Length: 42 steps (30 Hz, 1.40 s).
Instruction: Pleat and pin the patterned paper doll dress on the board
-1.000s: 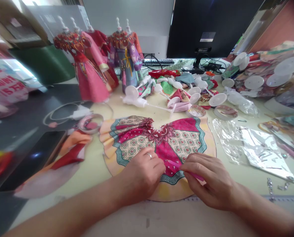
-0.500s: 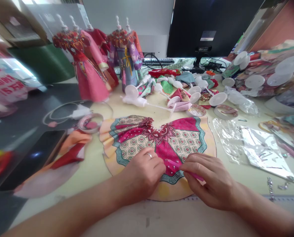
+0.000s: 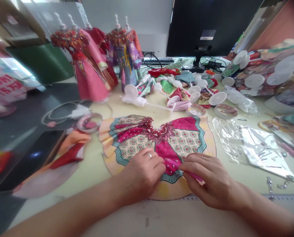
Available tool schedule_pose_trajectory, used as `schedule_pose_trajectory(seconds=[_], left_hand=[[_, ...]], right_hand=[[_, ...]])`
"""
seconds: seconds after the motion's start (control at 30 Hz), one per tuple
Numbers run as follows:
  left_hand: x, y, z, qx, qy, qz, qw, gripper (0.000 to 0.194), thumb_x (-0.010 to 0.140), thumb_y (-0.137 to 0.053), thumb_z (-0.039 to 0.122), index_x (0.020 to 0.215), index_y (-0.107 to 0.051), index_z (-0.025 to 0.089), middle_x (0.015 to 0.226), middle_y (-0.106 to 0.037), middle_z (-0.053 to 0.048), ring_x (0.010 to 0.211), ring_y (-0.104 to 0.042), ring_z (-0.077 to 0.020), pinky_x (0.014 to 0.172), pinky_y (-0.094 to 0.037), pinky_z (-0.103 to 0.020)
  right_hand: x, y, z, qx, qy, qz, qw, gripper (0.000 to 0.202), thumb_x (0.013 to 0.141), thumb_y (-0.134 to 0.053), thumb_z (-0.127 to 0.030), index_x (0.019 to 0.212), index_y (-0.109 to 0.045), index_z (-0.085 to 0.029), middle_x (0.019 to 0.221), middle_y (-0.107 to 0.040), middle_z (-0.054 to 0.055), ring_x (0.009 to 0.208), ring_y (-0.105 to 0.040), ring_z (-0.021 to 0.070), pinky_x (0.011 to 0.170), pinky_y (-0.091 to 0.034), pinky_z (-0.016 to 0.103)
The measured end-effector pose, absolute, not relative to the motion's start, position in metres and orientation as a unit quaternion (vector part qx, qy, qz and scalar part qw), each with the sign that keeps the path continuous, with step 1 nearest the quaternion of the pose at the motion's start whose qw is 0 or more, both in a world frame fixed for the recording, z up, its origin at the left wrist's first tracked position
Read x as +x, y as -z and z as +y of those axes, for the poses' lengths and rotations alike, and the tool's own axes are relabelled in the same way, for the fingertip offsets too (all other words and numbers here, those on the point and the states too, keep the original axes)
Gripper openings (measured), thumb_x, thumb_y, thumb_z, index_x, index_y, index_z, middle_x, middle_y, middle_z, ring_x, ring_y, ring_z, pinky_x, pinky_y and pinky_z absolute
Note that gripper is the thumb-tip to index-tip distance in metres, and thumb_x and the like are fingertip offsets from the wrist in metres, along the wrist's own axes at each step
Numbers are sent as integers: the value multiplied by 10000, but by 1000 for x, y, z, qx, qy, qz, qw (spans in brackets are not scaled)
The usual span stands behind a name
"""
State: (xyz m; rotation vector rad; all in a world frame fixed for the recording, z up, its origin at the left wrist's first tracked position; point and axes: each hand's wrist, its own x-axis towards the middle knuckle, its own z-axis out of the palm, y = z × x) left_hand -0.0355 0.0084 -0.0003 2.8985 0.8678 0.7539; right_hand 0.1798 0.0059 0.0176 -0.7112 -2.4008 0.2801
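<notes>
A round patterned cloth (image 3: 189, 141) in crimson, cream and teal lies spread on the table, its left edge ruffled. Small shiny beads dot its crimson panels. My left hand (image 3: 147, 172), a ring on one finger, rests on the lower middle of the cloth with its fingers curled; whatever is under the fingertips is hidden. Pinched in my right hand (image 3: 206, 177) is a slim pink tool (image 3: 195, 176), its tip pointing left at the beaded crimson panel close to my left fingertips.
Dressed doll stands (image 3: 91, 79) rise at the back left. Doll clothes with white bases lie behind the cloth. A phone (image 3: 33, 158) lies left, tape rolls (image 3: 225, 111) behind, a silvery sheet (image 3: 265, 149) and bead strands (image 3: 270, 187) right. A ruler (image 3: 285, 198) runs along the front.
The view has shifted very slightly. Both hands stay in nearly the same place, and the pink tool is still in my right hand.
</notes>
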Motion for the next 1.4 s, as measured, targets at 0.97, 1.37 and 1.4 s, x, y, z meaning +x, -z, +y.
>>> schedule_pose_trajectory(seconds=[0.97,1.37,1.4], left_hand=[[-34,-1,8,930,-237,281,14,208,813,-390,41,805,-569,146,790,-640,-67,781,-589,-180,749,-484,-377],[-34,0,8,924,-251,287,33,211,789,-400,23,808,-575,141,809,-643,-68,812,-590,-186,742,-487,-368],[-35,-1,8,921,-257,290,33,209,789,-402,26,809,-575,141,809,-644,-67,813,-589,-186,740,-488,-366]], right_hand=[[181,-19,7,-272,-90,-912,293,140,833,-432,-95,922,-528,-144,684,-564,27,622,-496,131,552,-400,263],[180,-19,7,-272,-86,-912,296,129,832,-438,-99,911,-532,-141,668,-555,22,600,-487,126,542,-382,260],[181,-19,7,-272,-86,-911,297,126,833,-439,-100,909,-531,-143,665,-552,19,597,-484,125,542,-382,259]])
